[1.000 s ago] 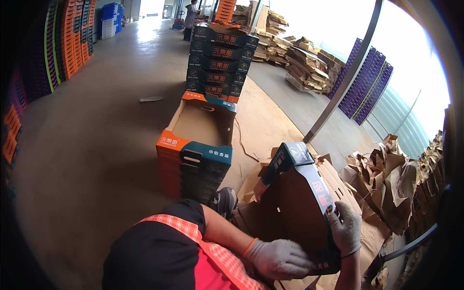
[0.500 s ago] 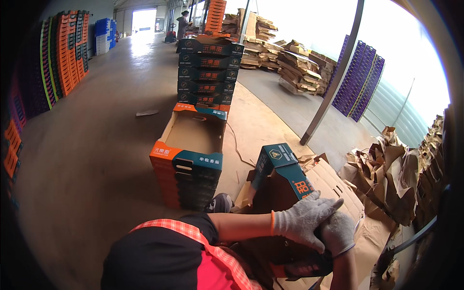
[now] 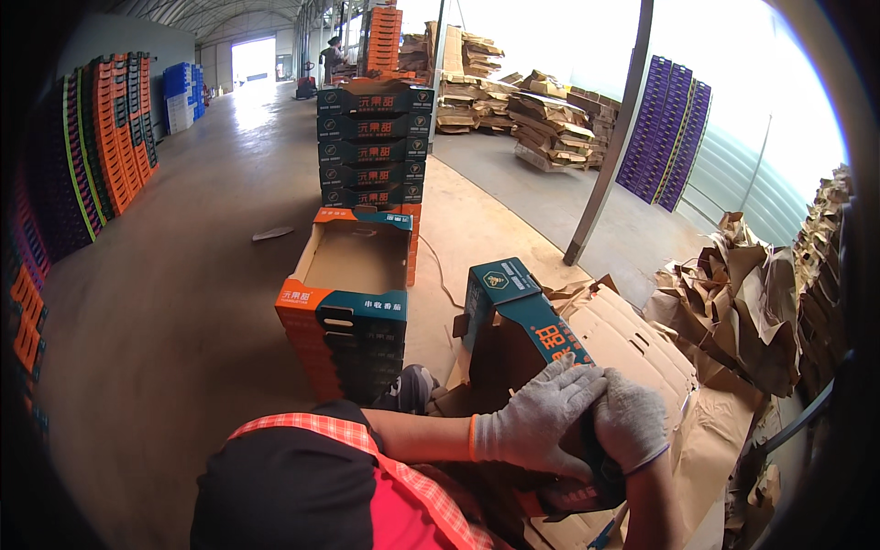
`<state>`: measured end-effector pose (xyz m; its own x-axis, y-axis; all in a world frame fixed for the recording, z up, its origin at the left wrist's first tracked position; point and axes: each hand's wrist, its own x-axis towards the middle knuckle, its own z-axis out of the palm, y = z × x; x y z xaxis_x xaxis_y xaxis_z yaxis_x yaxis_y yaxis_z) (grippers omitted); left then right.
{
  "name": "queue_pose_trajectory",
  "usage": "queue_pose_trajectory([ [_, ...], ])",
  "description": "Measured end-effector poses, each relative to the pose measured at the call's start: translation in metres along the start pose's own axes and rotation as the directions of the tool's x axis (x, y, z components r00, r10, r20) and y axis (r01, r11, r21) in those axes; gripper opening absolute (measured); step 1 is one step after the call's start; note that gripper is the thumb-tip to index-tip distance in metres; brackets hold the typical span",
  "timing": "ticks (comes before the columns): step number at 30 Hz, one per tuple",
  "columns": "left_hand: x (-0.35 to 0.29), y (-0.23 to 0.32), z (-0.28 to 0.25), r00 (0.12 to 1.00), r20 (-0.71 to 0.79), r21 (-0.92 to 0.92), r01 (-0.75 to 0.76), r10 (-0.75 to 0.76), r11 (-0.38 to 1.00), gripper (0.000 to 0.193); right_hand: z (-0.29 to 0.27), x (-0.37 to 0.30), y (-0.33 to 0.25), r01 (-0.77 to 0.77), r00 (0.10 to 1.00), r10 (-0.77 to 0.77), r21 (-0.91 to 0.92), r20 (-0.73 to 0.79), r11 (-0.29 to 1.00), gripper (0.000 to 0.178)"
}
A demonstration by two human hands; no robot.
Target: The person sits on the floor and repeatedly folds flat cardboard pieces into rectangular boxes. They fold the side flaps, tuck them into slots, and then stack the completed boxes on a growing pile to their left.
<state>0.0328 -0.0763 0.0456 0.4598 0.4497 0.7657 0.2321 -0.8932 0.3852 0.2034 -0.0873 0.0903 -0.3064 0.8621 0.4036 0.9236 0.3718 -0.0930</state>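
Note:
A dark green cardboard box with orange lettering on its side lies in front of me, its brown inside partly in view. My left hand, in a grey knit glove with an orange cuff, rests on the box's side wall, fingers stretched out and thumb apart. Close against its fingertips, my right hand, also gloved, is curled over the same wall towards the near corner. The right fingertips are hidden. Under and beyond the box lie flat brown cardboard sheets.
To the left stands a stack of open orange-and-green boxes, with a taller stack behind it. Crumpled brown paper is heaped at right. A grey post rises beyond. Purple crates and a person are farther off.
My left hand has slid off the top of my right hand and now lies beside it. The right fingers are curled over the box wall. The view has shifted slightly.

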Motion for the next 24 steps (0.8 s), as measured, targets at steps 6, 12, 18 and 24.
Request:
queue_pose_trajectory([
  [6, 0.002, -0.001, -0.006, 0.999, 0.038, 0.049, 0.014, -0.015, 0.999, 0.105, -0.004, 0.001, -0.008, -0.005, 1.0, 0.005, 0.0, 0.004, 1.0, 0.013],
  [12, 0.002, -0.001, -0.007, 0.999, 0.034, 0.017, 0.027, -0.028, 0.999, 0.101, -0.004, -0.001, -0.005, 0.0, 1.0, 0.0, 0.015, -0.007, 1.0, 0.013],
  [18, 0.015, -0.016, -0.008, 0.991, 0.137, 0.076, -0.013, 0.003, 0.997, 0.109, -0.004, 0.0, -0.005, -0.019, 0.998, 0.021, 0.022, -0.054, 1.0, 0.015],
  [24, 0.068, -0.037, 0.005, 0.885, 0.442, 0.049, -0.19, 0.149, 0.981, 0.101, -0.013, 0.002, 0.013, -0.125, 0.989, 0.126, 0.016, -0.074, 0.992, 0.017],
])
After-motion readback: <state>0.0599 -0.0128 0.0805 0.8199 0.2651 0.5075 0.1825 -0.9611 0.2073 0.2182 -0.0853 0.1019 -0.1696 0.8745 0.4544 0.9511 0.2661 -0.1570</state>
